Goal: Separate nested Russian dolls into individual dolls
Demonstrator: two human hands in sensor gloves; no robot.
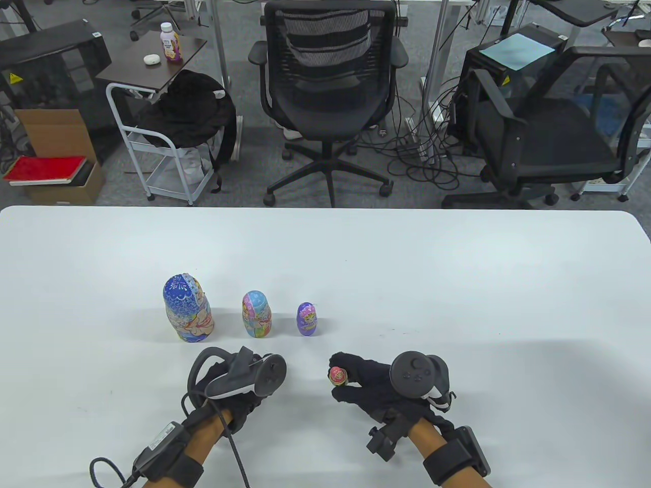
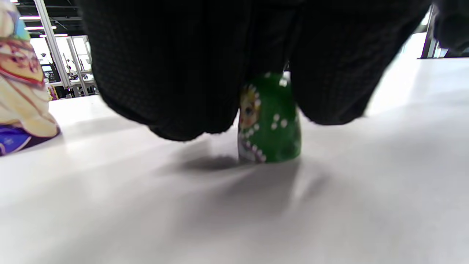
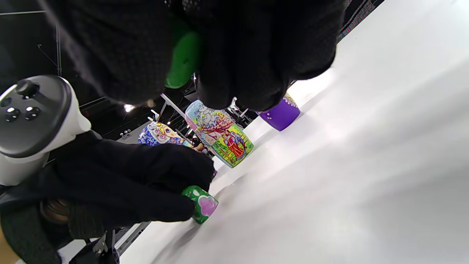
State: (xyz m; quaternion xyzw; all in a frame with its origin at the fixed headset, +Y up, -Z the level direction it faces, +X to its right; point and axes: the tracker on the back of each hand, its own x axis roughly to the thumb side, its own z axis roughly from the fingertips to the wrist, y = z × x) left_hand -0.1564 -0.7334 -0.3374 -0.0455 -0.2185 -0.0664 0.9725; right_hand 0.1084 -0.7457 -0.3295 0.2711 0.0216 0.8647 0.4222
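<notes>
Three painted dolls stand in a row: a large blue doll, a medium pink doll and a small purple doll. My left hand is in front of the medium doll, and its fingers hold a green doll piece that stands on the table; this piece also shows in the right wrist view. My right hand pinches a tiny red doll above the table, with a green piece between the fingers.
The white table runs wide to the right and to the far edge. Office chairs and a cart stand on the floor beyond it.
</notes>
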